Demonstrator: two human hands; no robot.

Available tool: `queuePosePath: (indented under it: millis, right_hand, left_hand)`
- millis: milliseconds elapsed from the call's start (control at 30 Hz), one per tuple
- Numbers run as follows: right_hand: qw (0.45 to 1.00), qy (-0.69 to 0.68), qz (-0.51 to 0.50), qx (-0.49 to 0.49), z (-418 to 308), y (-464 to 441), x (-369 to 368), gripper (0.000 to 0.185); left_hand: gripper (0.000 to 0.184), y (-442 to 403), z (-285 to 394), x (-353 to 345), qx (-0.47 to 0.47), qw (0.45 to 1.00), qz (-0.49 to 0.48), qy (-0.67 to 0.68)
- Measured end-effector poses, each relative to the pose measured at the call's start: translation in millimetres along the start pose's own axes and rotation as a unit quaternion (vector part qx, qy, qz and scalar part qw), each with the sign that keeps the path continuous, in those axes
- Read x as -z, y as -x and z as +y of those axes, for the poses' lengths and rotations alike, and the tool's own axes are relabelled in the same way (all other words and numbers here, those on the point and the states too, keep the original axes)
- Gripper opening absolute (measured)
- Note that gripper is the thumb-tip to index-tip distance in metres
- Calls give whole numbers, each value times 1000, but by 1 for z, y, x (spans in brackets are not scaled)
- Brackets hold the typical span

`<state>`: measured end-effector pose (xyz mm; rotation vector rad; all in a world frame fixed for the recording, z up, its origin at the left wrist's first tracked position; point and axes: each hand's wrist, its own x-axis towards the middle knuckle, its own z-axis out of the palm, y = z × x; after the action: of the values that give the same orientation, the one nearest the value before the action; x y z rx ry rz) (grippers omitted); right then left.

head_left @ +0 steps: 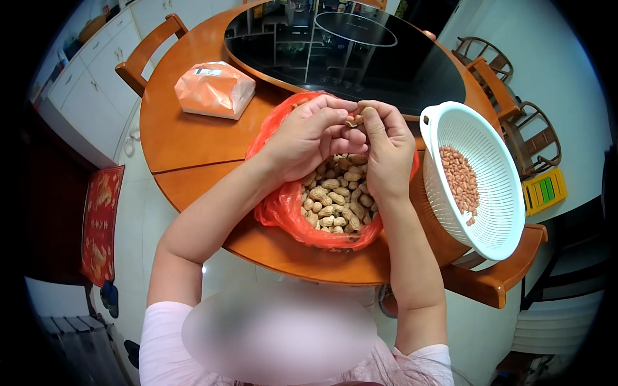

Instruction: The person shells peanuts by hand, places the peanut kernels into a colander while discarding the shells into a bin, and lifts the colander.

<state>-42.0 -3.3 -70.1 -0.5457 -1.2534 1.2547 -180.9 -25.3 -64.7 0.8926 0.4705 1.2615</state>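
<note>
While the left hand and right hand tightly pinch one cracked peanut, the basket has shelled nuts, but the bag has many whole peanuts left.

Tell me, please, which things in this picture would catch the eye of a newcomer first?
Probably the bright red plastic bag at the table's near side, full of unshelled peanuts, with the left hand and right hand pinching one peanut above it. Next, the large white basket on the right, holding reddish kernels. Beyond the bag, the glossy black surface also stands out.
</note>
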Motion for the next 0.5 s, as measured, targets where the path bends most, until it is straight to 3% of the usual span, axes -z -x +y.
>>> queuePosePath:
  millis: [233,333,433,500]
  right_hand:
    - [999,-27,30,-14,2,-3,6,17]
    - [986,130,27,98,-2,-2,4,17]
    - [930,286,0,229,-2,-3,8,16]
    - [933,276,-6,229,-1,-5,8,14]
  left_hand:
    - [31,-1,5,2,11,1000,-23,17]
    - [31,-2,4,5,23,999,-30,29]
    - [31,-2,2,7,16,998,-42,36]
    - [31,-3,0,8,10,998,-45,37]
